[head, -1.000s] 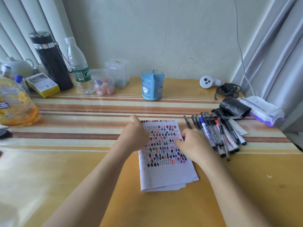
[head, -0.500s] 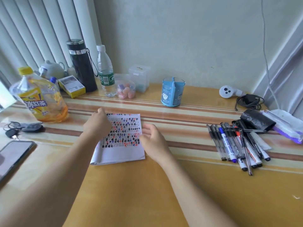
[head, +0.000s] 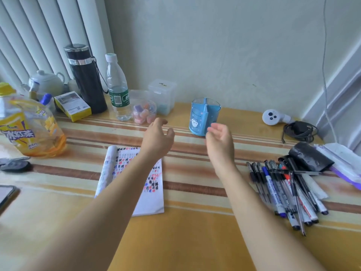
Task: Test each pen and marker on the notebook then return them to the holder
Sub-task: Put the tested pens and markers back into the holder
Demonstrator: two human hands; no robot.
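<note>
A notebook (head: 154, 194) covered in black, red and blue marks lies flat on the striped table, partly under my left forearm. The blue pen holder (head: 203, 116) stands empty toward the back of the table. Several pens and markers (head: 281, 190) lie in a pile at the right. My left hand (head: 158, 138) is raised above the table beyond the notebook, fingers relaxed, holding nothing. My right hand (head: 220, 141) is lifted in front of the holder, palm turned inward, fingers loosely spread and empty.
A yellow drink bottle (head: 29, 126), black flask (head: 86, 79), water bottle (head: 117, 89) and plastic boxes (head: 162, 94) line the back left. A phone (head: 5, 194) and keys (head: 14, 165) lie at the left edge. A black pouch (head: 310, 157) and charger cable (head: 298, 130) sit right.
Both hands have let go of the notebook and risen forward toward the holder. The notebook had been slid to the left and now lies free on the table.
</note>
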